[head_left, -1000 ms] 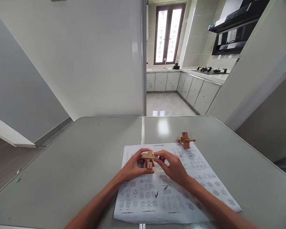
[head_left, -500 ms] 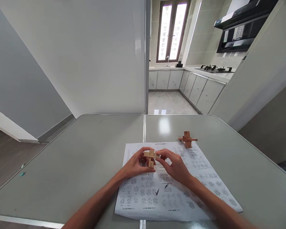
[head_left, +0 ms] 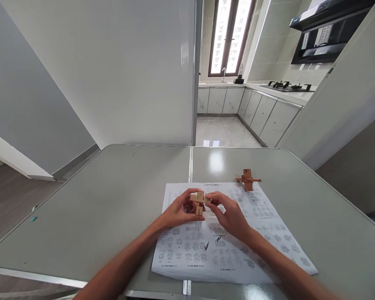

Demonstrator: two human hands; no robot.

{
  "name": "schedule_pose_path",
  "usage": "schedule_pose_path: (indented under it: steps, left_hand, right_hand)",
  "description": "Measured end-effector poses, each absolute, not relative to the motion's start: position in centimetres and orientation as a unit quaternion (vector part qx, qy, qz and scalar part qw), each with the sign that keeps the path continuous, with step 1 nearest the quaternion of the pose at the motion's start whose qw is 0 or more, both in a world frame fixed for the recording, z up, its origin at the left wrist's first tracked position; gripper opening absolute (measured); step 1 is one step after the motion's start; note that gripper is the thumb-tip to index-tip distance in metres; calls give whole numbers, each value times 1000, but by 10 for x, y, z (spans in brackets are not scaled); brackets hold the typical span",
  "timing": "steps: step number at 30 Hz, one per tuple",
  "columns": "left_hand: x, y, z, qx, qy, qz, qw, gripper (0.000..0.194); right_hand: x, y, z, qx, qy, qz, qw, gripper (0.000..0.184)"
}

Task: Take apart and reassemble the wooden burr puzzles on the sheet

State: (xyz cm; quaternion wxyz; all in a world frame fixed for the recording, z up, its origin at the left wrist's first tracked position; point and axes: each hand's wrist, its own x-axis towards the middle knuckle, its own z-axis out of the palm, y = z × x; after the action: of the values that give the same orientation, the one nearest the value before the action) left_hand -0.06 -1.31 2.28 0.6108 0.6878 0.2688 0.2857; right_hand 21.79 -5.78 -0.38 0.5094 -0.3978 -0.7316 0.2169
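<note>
1. While the left hand (head_left: 177, 211) grips the pale wooden puzzle (head_left: 200, 199) with thumb and fingers, the right hand (head_left: 231, 213) pinches its right end.
2. The puzzle is over the top part of the big paper (head_left: 234, 258). One bar points left and right; I cannot tell which way is longest.
3. Both arms hide bits of the paper.
4. A browner puzzle (head_left: 248, 180) sits by the paper's far right corner, on the gray table (head_left: 81, 208).
</note>
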Motion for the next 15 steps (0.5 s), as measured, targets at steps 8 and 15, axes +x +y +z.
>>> schedule_pose_path:
  steps: [8,15]
  left_hand:
    - [-2,-15,25,700,270,285,597,67]
    - [-1,-17,28,701,286,284,589,68]
  right_hand:
    - [216,-60,-5,-417,-714,266,496,12]
    - [218,-60,-6,-412,-745,176,493,13]
